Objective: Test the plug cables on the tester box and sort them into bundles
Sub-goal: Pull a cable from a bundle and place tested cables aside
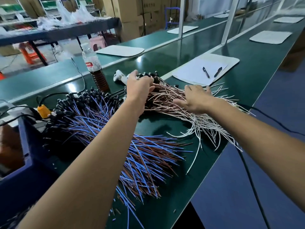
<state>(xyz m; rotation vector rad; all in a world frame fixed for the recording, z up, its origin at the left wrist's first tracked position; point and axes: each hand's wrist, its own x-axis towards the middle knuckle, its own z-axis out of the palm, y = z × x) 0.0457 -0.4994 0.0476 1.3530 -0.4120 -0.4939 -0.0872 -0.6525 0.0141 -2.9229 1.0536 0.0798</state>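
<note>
Two heaps of plug cables lie on the green bench (165, 195). The near heap has blue and brown wires (140, 156) with black plugs at its far left. The far heap has white and brown wires (203, 123); its black plugs (148, 75) sit at the far end. My left hand (140, 87) reaches over that heap's plug end, fingers curled down onto the plugs. My right hand (196, 98) rests flat on the white and brown wires with fingers spread. A yellow plug (43, 110) on a black lead sits at the left; the tester box cannot be made out.
A half-full bottle of brown drink (94, 70) stands behind the heaps beside a white handheld tool (119, 76). A paper pad with two pens (208, 70) lies to the right. A dark blue bin (24, 154) stands at the left. A black cable (247, 167) hangs over the bench's front edge.
</note>
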